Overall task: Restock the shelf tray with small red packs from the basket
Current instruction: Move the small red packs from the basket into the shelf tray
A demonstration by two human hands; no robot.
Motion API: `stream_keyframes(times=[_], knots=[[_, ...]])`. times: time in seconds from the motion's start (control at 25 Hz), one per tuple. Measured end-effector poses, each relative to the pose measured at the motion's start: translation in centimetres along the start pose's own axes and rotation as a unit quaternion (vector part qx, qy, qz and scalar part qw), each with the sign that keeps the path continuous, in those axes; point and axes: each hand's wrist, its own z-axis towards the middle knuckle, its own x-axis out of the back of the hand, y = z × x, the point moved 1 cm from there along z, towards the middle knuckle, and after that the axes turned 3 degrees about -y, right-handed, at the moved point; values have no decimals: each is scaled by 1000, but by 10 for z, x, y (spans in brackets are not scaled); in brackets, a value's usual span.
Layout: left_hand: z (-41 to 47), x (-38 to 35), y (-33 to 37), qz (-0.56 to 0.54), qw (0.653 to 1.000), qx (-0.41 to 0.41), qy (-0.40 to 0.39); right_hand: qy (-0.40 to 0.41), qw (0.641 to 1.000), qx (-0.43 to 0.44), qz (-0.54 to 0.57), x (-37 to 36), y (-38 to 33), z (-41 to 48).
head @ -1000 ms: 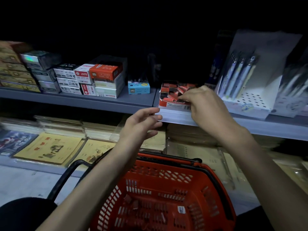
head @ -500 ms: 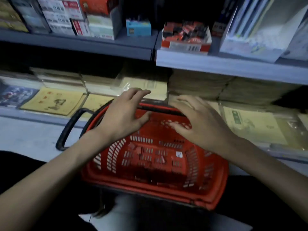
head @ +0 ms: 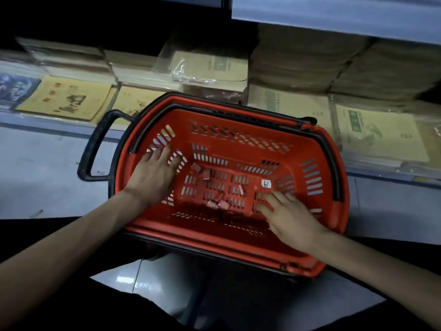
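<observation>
Both the left hand (head: 152, 177) and right hand (head: 290, 215) reach with spread, empty fingers into the red slotted plastic basket (head: 331, 218); better to pinch 1 small red pack (head: 220, 204) cleanly.

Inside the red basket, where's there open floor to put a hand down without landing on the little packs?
Free: the far strip of the basket floor under the back wall, and the right end beyond the white sticker. Crowded: the middle, where the red packs lie scattered between the left hand and the right hand.
</observation>
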Motion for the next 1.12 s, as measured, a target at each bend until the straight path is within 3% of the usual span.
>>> stream_keyframes(times=[0.24,0.48,0.6,0.84,1.12], knots=[[-32,-40,28,63,996,-19,-67,-135,991,20,-13,-41,-34,5],[-41,-52,36,58,993,-30,-100,-232,971,-54,16,-81,-45,117],[-38,-55,37,55,992,-35,-104,-287,957,-1,-43,-102,-57,150],[-25,-60,33,53,992,-36,-106,-256,944,144,-148,-124,-87,146],[-26,-64,36,41,991,-35,-124,-195,947,214,-140,-120,-91,151]])
